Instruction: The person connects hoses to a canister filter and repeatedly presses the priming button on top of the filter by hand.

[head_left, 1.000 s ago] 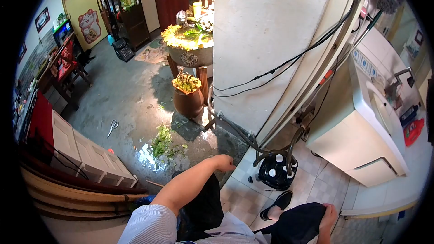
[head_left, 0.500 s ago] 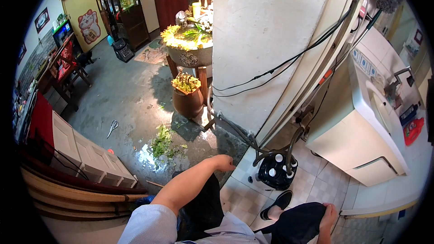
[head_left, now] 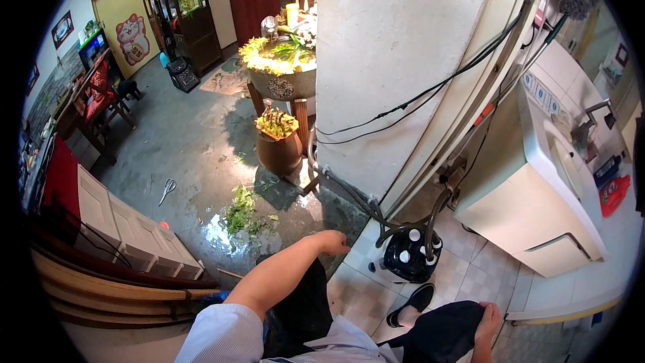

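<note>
My left hand rests at my left knee, its fingers pointing down and too small to make out. On the dark cloth over my right knee lies my right hand, holding no object that shows. Between the hands and further forward, a black canister with white caps and thick hoses stands on the pale tiles. Cut green leaves are scattered on the wet grey floor ahead of my left hand.
Scissors lie left of the leaves. A brown pot stands below a stone basin. Hoses run round the white wall's corner. A washbasin cabinet is at right, a white cabinet at left, a chair beyond.
The small black animal beside the chair has moved slightly right and more of it shows. Both of my hands have stayed where they were.
</note>
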`<state>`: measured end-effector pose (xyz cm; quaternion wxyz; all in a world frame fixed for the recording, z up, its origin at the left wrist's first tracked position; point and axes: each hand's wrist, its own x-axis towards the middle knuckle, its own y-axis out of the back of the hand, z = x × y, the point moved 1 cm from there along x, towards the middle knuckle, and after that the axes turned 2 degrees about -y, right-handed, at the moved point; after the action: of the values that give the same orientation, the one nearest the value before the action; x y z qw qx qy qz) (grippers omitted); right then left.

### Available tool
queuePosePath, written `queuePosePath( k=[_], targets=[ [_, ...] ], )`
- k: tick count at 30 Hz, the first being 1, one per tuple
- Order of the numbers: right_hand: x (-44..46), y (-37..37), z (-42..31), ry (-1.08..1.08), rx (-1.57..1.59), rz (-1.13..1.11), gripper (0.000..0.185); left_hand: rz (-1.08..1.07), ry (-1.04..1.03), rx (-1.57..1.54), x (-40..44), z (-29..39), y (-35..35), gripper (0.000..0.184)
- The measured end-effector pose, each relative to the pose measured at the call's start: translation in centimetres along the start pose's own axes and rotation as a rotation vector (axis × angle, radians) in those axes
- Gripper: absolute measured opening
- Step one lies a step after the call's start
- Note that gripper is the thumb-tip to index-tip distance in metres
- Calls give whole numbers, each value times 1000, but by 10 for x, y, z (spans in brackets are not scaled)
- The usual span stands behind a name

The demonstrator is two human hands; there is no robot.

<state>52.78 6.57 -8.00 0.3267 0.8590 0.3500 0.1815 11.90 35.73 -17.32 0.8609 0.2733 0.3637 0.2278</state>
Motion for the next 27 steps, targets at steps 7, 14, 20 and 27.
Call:
queuePosePath(
  k=[7,14,20,27],
  targets=[
    [-1,0,-3,-7,27,-1,27,-43,20,6,5,-4,-2,40],
    [-2,1,-7,16,-7,8,28,-6,14,-6,3,-3,-1,40],
    [0,0,-1,11,7,6,28,-43,40,-13,2,-2,-1,41],
    [-1,1,-1,-19,2,-4,28,-26,30,16,0,2,2,40]
  ],
)
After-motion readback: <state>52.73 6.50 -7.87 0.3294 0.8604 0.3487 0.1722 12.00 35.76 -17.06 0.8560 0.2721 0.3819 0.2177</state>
